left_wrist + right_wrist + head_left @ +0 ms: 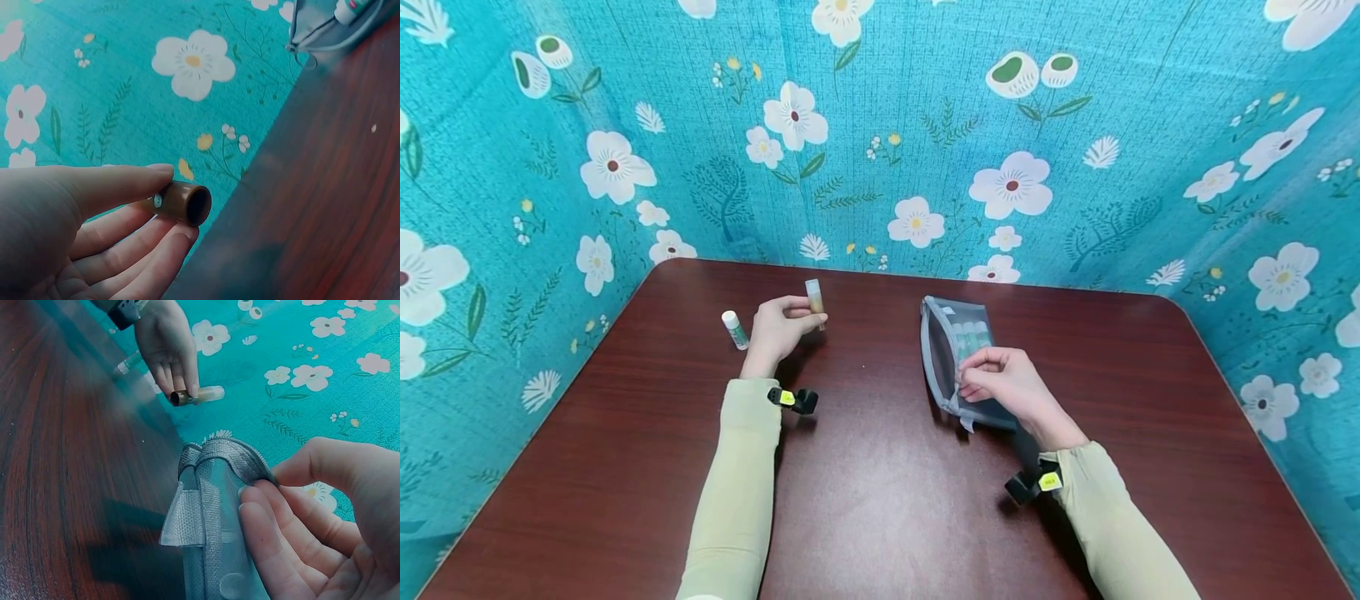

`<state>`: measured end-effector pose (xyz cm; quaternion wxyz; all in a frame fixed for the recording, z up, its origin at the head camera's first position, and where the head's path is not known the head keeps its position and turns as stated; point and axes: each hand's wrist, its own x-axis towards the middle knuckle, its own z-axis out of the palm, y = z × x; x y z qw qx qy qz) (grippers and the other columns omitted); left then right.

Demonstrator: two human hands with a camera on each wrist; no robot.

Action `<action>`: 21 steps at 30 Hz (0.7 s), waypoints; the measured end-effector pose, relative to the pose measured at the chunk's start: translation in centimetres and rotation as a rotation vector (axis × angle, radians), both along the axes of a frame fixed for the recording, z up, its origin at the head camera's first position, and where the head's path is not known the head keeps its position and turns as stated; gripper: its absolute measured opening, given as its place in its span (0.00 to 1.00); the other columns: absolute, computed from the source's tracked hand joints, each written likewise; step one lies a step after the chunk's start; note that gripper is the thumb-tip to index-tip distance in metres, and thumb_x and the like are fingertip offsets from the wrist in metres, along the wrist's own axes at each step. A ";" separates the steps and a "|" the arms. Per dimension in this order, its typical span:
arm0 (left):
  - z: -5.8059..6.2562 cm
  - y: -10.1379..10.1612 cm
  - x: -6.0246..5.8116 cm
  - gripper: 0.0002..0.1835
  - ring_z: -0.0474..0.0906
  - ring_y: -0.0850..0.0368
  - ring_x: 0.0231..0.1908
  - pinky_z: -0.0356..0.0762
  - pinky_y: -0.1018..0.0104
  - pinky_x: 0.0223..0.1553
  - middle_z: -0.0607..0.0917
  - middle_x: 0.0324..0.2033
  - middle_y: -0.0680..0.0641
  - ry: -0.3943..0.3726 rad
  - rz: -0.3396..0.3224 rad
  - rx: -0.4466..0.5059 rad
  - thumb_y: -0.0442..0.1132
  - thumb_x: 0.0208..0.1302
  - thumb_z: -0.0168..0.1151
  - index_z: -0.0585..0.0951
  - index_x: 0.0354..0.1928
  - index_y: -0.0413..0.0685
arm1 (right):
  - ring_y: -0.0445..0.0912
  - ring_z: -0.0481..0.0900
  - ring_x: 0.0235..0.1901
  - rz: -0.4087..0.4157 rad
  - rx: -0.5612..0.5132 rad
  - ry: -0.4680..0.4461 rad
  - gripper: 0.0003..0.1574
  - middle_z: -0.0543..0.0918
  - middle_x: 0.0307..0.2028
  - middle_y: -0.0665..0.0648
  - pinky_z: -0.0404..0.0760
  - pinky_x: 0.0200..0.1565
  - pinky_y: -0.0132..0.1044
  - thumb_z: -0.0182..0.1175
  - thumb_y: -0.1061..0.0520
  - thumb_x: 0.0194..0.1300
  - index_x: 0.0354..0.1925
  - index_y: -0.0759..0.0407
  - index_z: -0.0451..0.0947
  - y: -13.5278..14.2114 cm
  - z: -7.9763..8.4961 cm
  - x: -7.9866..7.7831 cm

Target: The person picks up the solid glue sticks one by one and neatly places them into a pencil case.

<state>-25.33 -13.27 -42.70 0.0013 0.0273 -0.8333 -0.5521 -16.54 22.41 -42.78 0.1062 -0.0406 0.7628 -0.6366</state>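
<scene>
My left hand (781, 329) pinches a small brown tube with a translucent cap (814, 297) between thumb and fingers, cap end up, above the table. Its brown end looks hollow in the left wrist view, where the thumb lies over the tube (187, 204). Just left of that hand, a white-capped tube with a green label (735, 330) is on the table. My right hand (1003, 385) pinches the zipped edge of a grey see-through pouch (937, 367), whose mouth gapes toward the left. Several green-and-white tubes (972, 335) show through the pouch's side.
The dark red-brown table (865, 467) has rounded far corners. A turquoise flowered cloth (880, 167) hangs behind it and along both sides. A fabric tab (182, 515) sticks out from the pouch's near end.
</scene>
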 end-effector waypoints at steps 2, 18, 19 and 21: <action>0.2 0.2 0.0 0.24 0.87 0.51 0.43 0.81 0.57 0.48 0.88 0.45 0.41 0.006 -0.009 0.020 0.41 0.62 0.75 0.82 0.57 0.39 | 0.50 0.88 0.30 0.003 -0.002 0.002 0.16 0.87 0.34 0.64 0.88 0.37 0.43 0.63 0.64 0.68 0.46 0.80 0.80 0.0 0.0 0.0; 1.7 2.3 0.9 0.21 0.88 0.49 0.39 0.84 0.58 0.47 0.89 0.41 0.41 0.029 -0.092 0.082 0.38 0.61 0.76 0.82 0.54 0.40 | 0.51 0.88 0.30 0.002 -0.004 0.001 0.16 0.88 0.35 0.65 0.88 0.38 0.43 0.64 0.64 0.68 0.47 0.80 0.80 0.0 0.1 0.1; 1.7 2.3 0.9 0.21 0.88 0.48 0.39 0.84 0.58 0.48 0.89 0.41 0.41 0.033 -0.099 0.083 0.38 0.61 0.76 0.82 0.55 0.39 | 0.51 0.88 0.30 0.003 -0.002 0.006 0.16 0.88 0.35 0.65 0.88 0.38 0.43 0.63 0.64 0.69 0.47 0.80 0.80 0.1 0.1 0.0; 1.9 2.5 0.9 0.22 0.88 0.48 0.40 0.84 0.58 0.48 0.89 0.40 0.42 0.039 -0.107 0.084 0.39 0.61 0.76 0.82 0.55 0.40 | 0.52 0.88 0.30 0.004 0.004 0.014 0.17 0.88 0.35 0.66 0.88 0.38 0.43 0.63 0.63 0.69 0.47 0.79 0.80 0.2 0.2 -0.1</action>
